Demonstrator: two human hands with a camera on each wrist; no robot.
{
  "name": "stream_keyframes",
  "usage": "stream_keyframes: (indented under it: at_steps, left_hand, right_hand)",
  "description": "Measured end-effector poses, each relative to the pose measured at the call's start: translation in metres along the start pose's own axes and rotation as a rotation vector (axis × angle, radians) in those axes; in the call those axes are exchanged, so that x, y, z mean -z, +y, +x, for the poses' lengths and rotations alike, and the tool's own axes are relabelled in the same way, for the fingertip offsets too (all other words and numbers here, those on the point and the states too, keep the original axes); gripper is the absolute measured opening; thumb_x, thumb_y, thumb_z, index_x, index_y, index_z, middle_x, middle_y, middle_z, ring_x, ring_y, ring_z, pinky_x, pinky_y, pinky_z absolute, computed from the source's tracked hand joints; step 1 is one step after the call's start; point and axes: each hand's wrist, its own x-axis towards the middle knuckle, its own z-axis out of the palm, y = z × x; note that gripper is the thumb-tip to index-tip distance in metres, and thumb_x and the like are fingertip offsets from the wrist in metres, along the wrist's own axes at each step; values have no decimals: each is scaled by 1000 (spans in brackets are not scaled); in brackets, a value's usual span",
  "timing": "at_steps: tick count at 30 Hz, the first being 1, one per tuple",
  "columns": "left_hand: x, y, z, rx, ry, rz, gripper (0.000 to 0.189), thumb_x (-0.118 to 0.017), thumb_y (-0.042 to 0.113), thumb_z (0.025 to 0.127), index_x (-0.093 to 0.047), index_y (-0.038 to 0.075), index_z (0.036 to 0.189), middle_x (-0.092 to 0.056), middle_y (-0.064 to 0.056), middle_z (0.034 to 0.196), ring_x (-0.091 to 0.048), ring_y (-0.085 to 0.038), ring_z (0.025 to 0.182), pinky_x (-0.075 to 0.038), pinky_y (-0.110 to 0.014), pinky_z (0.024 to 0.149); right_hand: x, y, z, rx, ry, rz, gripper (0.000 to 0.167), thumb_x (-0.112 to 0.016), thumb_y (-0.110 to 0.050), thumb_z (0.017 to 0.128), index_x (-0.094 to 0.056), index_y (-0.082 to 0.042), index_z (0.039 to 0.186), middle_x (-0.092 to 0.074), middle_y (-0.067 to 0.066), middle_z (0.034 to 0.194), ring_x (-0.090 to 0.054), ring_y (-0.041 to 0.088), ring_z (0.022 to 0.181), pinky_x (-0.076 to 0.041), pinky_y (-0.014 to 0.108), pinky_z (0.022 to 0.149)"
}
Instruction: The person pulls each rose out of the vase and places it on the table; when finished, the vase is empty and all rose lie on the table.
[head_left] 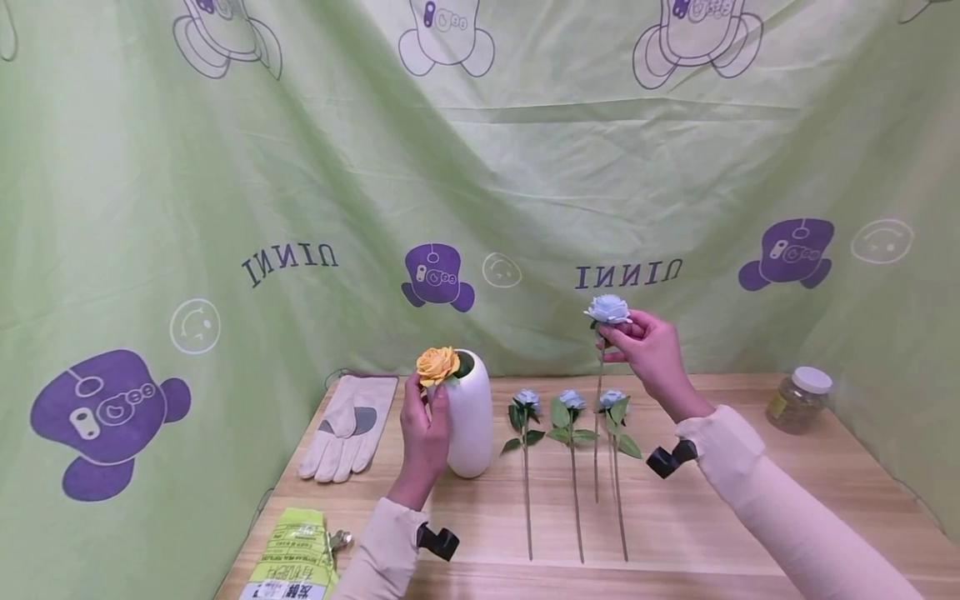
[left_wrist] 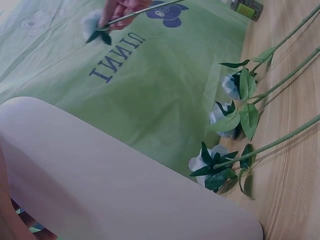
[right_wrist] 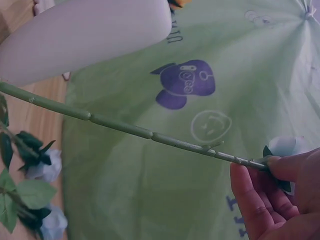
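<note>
My left hand (head_left: 425, 429) holds a yellow-orange rose (head_left: 437, 365) just under its bloom, at the mouth of a tall white vase (head_left: 471, 425). The rose's stem cannot be seen. Above the table, my right hand (head_left: 654, 354) pinches a blue rose (head_left: 608, 309) close below its flower head. Its long bare green stem (right_wrist: 120, 127) hangs down in the head view and stretches across the right wrist view. Three more blue roses with leaves lie side by side on the table: a left one (head_left: 527, 398), a middle one (head_left: 572, 400) and a right one (head_left: 613, 400).
A pale work glove (head_left: 348, 429) lies left of the vase. A green printed bag (head_left: 296, 554) with a metal object (head_left: 340, 540) beside it is at the front left. At the back right stands a white-lidded jar (head_left: 799, 400). Green cloth (head_left: 525, 183) hangs behind the table.
</note>
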Motion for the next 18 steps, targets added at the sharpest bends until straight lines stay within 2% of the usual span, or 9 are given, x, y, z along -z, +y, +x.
stream_keyframes:
  at_steps: [1, 3, 7, 9, 11, 15, 18]
  left_hand:
    - [1, 5, 0, 3, 2, 5, 43, -51, 12, 99, -44, -1, 139, -59, -24, 132, -58, -36, 119, -49, -52, 99]
    - [0, 6, 0, 0, 8, -1, 43, -52, 12, 99, -45, -1, 140, -59, -24, 132, -59, -35, 118, -49, -49, 98]
    - [1, 3, 0, -14, 21, 9, 42, -53, 12, 98, -46, 1, 139, -60, -22, 131, -59, -32, 117, -49, -45, 96]
    - [1, 0, 0, -11, 26, 10, 42, -52, 12, 99, -46, 0, 139, -59, -23, 132, -57, -32, 119, -48, -47, 98]
    - [1, 6, -1, 0, 28, 7, 42, -51, 10, 99, -45, -3, 138, -58, -26, 131, -56, -36, 121, -47, -51, 99]
    - [6, 26, -2, -3, 13, 3, 41, -50, 8, 98, -45, -9, 135, -58, -30, 128, -56, -40, 118, -47, -53, 98]
    - [6, 26, -2, -1, 3, 3, 41, -51, 8, 98, -46, -10, 135, -59, -31, 125, -57, -39, 114, -48, -53, 96]
  right_hand:
    - [2, 3, -1, -7, -1, -23, 42, -71, -5, 90, -57, 8, 128, -76, -6, 88, -74, 9, 73, -62, 32, 67]
    - [7, 8, -3, -23, -3, -65, 45, -71, -6, 91, -55, 10, 130, -76, -8, 88, -74, 8, 74, -62, 32, 68]
    - [16, 19, -9, -63, -14, -135, 48, -70, -8, 93, -52, 11, 133, -74, -14, 84, -73, 8, 76, -62, 33, 70]
    - [21, 24, -12, -87, -18, -161, 48, -69, -8, 93, -52, 12, 133, -72, -17, 82, -73, 8, 76, -62, 31, 69]
    - [26, 29, -14, -104, -23, -184, 48, -68, -8, 94, -51, 13, 134, -71, -19, 80, -72, 7, 75, -62, 32, 70]
    - [38, 37, -20, -123, -22, -230, 47, -65, -7, 95, -49, 15, 133, -70, -20, 79, -71, 3, 73, -62, 31, 70]
    - [48, 43, -24, -148, -17, -257, 46, -64, -5, 96, -49, 16, 133, -73, -15, 82, -70, 2, 72, -62, 31, 69]
